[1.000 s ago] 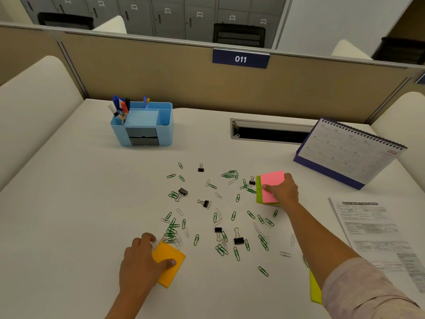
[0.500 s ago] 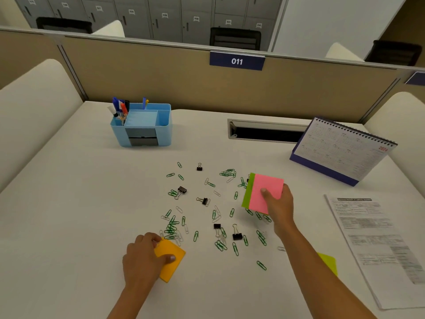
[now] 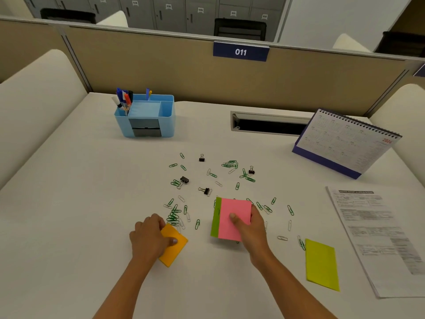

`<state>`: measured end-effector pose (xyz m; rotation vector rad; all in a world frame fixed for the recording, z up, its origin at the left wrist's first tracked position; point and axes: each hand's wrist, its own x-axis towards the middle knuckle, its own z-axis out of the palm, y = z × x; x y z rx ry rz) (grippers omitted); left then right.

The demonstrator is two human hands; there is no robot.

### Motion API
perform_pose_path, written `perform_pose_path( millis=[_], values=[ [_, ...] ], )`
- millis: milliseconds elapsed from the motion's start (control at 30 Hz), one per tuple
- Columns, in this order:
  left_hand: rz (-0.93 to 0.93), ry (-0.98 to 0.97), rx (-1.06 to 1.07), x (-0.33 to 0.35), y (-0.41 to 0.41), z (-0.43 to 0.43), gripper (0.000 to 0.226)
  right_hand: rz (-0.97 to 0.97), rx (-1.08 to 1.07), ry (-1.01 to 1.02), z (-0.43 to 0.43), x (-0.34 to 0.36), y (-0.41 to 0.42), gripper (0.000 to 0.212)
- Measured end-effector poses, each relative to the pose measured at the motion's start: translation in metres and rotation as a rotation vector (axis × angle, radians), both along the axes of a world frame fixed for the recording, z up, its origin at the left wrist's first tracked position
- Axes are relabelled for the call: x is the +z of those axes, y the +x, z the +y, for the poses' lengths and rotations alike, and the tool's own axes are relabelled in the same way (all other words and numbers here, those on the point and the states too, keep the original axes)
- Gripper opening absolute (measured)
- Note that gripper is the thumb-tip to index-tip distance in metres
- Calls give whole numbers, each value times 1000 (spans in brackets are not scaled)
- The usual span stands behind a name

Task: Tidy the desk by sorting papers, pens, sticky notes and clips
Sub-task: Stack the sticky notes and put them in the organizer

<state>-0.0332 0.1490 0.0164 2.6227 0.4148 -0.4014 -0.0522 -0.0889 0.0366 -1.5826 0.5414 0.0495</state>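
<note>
The left hand [image 3: 149, 238] grasps an orange sticky pad [image 3: 176, 247] at the near left of the desk [image 3: 69, 203], with the thumb pressed on top and the fingers curled over the pad's far edge. Just to the right, the right hand [image 3: 253, 229] grips a pink sticky pad [image 3: 234, 217] stacked on a green sticky pad [image 3: 215, 218], thumb on the pink face and fingers wrapped round the right edge. The stack seems slightly raised, though I cannot tell whether it clears the desk.

Green and silver paper clips [image 3: 230, 164] and a few black binder clips [image 3: 184, 180] lie scattered between and beyond the hands. A yellow-green sticky pad [image 3: 320, 264] lies flat at the near right, beside printed sheets [image 3: 377, 236]. At the far left a blue organiser [image 3: 147, 116] holds pens [image 3: 123, 99] upright in its left compartment. A desk calendar [image 3: 347, 141] stands at the far right.
</note>
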Motion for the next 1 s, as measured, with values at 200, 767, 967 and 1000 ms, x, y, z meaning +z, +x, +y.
perform_pose_path(
  millis=[200,767,967,1000],
  values=[
    [-158,-294,44,10,-1,-7,28,55,-4,62,-8,-9,-9,29],
    [-302,-870,235,34,-2,-75,9,105,9,297,-3,2,-18,14],
    [-319,-836,274,27,-13,-110,10,163,0,333,10,6,-17,29],
    [-310,-837,269,26,-14,-113,12,172,-3,338,11,6,-16,32]
  ],
)
